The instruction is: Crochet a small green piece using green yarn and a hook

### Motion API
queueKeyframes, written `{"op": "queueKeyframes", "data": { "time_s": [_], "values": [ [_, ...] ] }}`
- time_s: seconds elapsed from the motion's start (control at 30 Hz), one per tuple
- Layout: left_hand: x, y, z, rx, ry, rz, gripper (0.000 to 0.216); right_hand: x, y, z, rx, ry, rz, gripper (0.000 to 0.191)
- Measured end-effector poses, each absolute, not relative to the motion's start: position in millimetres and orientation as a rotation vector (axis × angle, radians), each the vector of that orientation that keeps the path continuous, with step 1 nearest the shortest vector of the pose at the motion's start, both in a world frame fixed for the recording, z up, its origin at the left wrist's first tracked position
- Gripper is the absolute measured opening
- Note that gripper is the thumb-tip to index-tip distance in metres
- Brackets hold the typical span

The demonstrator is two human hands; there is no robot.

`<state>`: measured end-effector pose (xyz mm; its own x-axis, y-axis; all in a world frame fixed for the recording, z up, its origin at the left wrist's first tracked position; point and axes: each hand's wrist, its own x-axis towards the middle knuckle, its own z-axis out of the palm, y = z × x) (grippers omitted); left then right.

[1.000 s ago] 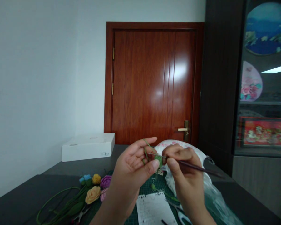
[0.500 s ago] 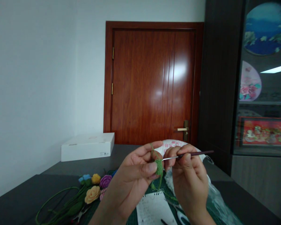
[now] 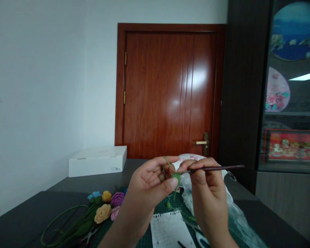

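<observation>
Crochet piece [image 3: 176, 176], small and green, is raised above the counter [image 3: 64, 195], pinched between thumb and fingers of your left hand [image 3: 150, 187], whose index finger stands extended, presumably to tension the yarn [image 3: 168, 163] looped over it. Your right hand [image 3: 209, 187] grips the hook [image 3: 224, 167] with fingers above and thumb below, likely for fine control; its tip meets the piece's top edge, though whether it sits in a stitch cannot be told. Notepad [image 3: 170, 229] lies on the mat [image 3: 160, 208] between your forearms, apparently for easy reference.
</observation>
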<state>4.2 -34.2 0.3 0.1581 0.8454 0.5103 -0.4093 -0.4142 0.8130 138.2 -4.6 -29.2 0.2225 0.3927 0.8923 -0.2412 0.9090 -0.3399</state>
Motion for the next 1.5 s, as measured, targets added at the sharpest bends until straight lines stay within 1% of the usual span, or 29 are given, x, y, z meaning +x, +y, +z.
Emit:
{"op": "queueKeyframes", "data": {
  "time_s": [0.17,0.3,0.4,0.57,0.63,0.8,0.97,1.13,1.2,1.3,1.4,1.5],
  "values": [
    [3.5,-33.7,2.2,1.347,0.47,1.516,0.032,140.9,-2.1,-28.0,-0.109,-1.269,0.452,0.008],
    [5.2,-33.3,2.5,1.362,0.496,1.578,0.03,147.1,-5.7,-22.9,-0.101,-1.335,0.364,0.006],
    [6.4,-30.1,1.0,1.44,0.521,1.65,0.028,155.1,-10.5,-20.1,-0.142,-1.428,0.168,0.007],
    [8.8,-27.9,-3.0,1.592,0.591,1.769,0.028,164.2,-14.6,-18.9,-0.186,-1.652,-0.338,0.011],
    [11.0,-30.6,-4.4,1.594,0.63,1.793,0.027,164.6,-13.7,-19.5,-0.21,-1.651,-0.456,0.013],
    [16.9,-37.5,-7.5,1.555,0.688,1.817,0.026,160.0,-12.4,-22.1,-0.218,-1.598,-0.451,0.009],
    [14.6,-35.8,-5.6,1.459,0.512,1.741,0.031,149.5,-16.2,-23.6,-0.366,-1.574,-0.426,0.012],
    [12.1,-30.2,-2.8,1.337,0.323,1.586,0.03,150.7,-7.8,-25.4,-0.245,-1.561,-0.369,0.023],
    [13.0,-28.1,-4.5,1.294,0.293,1.558,0.034,154.0,-2.3,-26.6,-0.179,-1.556,-0.355,0.028],
    [14.4,-27.6,-6.6,1.211,0.292,1.528,0.041,156.3,3.5,-30.0,-0.116,-1.509,-0.342,0.028],
    [15.7,-30.4,-5.2,1.162,0.336,1.496,0.047,153.1,3.5,-33.9,-0.151,-1.482,-0.408,0.027],
    [17.3,-32.8,-3.3,1.188,0.404,1.58,0.042,147.9,-2.5,-34.8,-0.214,-1.458,-0.601,0.03]
  ]
}}
